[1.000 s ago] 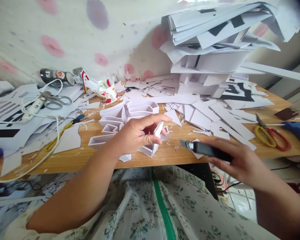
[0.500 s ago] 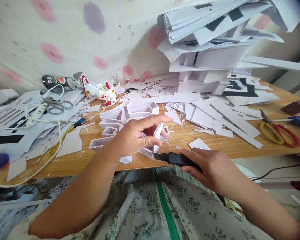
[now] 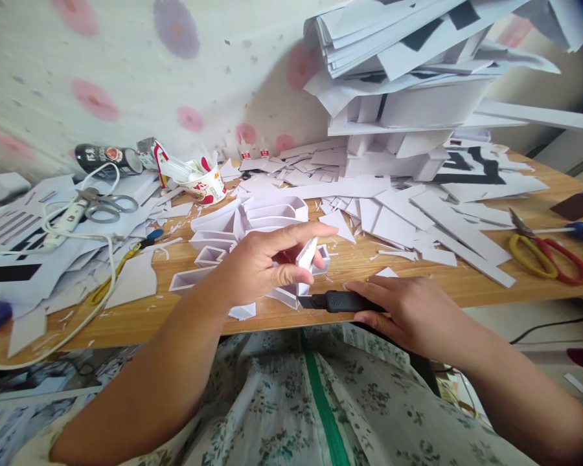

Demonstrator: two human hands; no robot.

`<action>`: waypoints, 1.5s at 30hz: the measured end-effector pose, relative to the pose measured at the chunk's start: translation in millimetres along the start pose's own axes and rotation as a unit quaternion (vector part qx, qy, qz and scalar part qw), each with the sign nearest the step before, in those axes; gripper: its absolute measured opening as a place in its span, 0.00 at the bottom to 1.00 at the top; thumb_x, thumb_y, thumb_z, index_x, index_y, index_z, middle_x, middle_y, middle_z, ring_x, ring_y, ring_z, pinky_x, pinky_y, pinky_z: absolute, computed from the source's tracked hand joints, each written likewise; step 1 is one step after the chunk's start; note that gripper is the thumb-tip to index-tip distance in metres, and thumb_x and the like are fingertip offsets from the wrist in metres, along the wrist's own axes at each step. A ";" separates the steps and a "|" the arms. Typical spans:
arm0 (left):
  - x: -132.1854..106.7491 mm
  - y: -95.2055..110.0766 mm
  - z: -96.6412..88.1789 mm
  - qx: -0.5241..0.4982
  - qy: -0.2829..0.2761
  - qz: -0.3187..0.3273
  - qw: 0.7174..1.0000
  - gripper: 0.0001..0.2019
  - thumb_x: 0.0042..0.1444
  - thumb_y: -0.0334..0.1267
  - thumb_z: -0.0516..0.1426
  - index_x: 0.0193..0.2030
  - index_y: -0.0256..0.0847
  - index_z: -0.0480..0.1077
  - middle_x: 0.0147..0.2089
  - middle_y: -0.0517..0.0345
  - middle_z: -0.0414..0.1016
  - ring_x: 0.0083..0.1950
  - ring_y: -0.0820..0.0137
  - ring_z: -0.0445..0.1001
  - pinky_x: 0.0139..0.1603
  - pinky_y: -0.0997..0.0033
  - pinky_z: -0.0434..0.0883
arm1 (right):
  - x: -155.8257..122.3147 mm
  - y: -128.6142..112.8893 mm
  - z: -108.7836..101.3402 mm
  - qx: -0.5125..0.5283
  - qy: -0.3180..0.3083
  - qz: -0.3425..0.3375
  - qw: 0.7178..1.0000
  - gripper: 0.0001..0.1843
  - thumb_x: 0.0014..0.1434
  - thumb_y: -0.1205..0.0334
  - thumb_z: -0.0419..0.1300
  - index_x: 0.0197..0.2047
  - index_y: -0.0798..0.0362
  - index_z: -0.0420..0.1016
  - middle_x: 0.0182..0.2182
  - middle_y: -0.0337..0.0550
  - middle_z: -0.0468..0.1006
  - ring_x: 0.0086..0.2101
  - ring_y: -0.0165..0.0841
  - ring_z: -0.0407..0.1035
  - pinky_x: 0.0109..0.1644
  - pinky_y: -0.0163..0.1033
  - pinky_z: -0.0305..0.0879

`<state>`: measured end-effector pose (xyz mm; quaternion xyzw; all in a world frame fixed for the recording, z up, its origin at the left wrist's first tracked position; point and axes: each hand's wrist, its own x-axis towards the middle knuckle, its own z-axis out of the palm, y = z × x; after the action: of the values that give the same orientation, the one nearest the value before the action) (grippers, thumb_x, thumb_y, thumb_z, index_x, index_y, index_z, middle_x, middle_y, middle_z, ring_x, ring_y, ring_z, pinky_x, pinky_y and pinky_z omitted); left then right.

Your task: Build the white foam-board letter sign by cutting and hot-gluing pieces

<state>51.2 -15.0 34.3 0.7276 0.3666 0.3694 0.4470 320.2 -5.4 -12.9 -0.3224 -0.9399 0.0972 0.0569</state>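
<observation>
My left hand [image 3: 267,262] pinches a small white foam board piece [image 3: 307,254] between thumb and fingers, above the table's front part. In my right hand [image 3: 408,314] is a black utility knife [image 3: 342,301], fingers wrapped round its handle. Its dark blade points left and lies close to the lower end of the white piece; I cannot tell if they touch. Behind and under my left hand sits a hollow white foam board shape [image 3: 272,210] with thin upright walls, partly hidden by that hand and forearm.
White offcuts [image 3: 393,217] cover much of the wooden table [image 3: 486,294]. Scissors with yellow and red handles [image 3: 547,252] lie at right, grey scissors [image 3: 107,206] at left beside a white cable. A paper cup [image 3: 204,184] and black can [image 3: 107,159] stand behind. Stacked white boards [image 3: 403,110] rise at back right.
My right hand and the knife have tilted slightly, the handle end now a little higher. My left hand keeps its pinch on the white piece. The view has shifted a bit.
</observation>
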 end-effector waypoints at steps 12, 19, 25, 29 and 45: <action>1.7 -0.2 -1.3 0.009 -0.007 -0.005 1.000 0.24 0.55 0.41 0.63 0.59 0.53 0.67 0.42 0.59 0.77 0.38 0.72 0.76 0.37 0.77 0.74 | 26.4 28.2 -18.9 -0.040 -0.008 -0.072 0.997 0.19 0.66 0.51 0.52 0.57 0.47 0.69 0.30 0.40 0.74 0.30 0.36 0.69 0.34 0.39 0.56; 2.8 -6.0 -2.4 0.011 -0.007 0.041 0.999 0.24 0.55 0.42 0.63 0.59 0.52 0.67 0.41 0.59 0.77 0.39 0.70 0.76 0.37 0.76 0.74 | 34.2 42.8 -26.9 -0.017 -0.008 -0.100 0.995 0.18 0.65 0.56 0.53 0.57 0.46 0.69 0.32 0.41 0.75 0.31 0.35 0.68 0.34 0.37 0.55; 1.0 -4.0 -2.2 0.017 0.006 0.043 0.999 0.24 0.54 0.41 0.64 0.58 0.51 0.68 0.41 0.58 0.78 0.40 0.71 0.76 0.37 0.77 0.73 | 37.7 45.8 -28.8 0.017 -0.033 -0.091 0.995 0.18 0.67 0.57 0.52 0.58 0.46 0.69 0.32 0.40 0.74 0.32 0.34 0.68 0.36 0.36 0.57; -2.0 -1.7 -3.2 0.007 0.013 0.031 0.999 0.24 0.54 0.39 0.64 0.58 0.50 0.68 0.41 0.58 0.78 0.40 0.72 0.76 0.36 0.80 0.72 | 33.0 49.8 -27.4 0.001 -0.021 -0.065 0.998 0.18 0.66 0.55 0.52 0.57 0.47 0.70 0.34 0.42 0.76 0.33 0.35 0.70 0.36 0.37 0.59; -35.2 12.4 5.9 0.080 0.145 0.143 0.976 0.19 0.55 0.40 0.63 0.54 0.48 0.70 0.42 0.57 0.80 0.42 0.68 0.78 0.39 0.72 0.74 | -12.9 -12.2 18.3 0.595 0.117 0.130 0.785 0.26 0.61 0.48 0.59 0.58 0.50 0.65 0.30 0.36 0.68 0.25 0.26 0.62 0.27 0.32 0.61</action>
<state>42.7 -51.8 36.4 0.7446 0.3483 0.5001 0.2723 320.0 -25.5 -28.7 -0.3525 -0.6311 0.6049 0.3342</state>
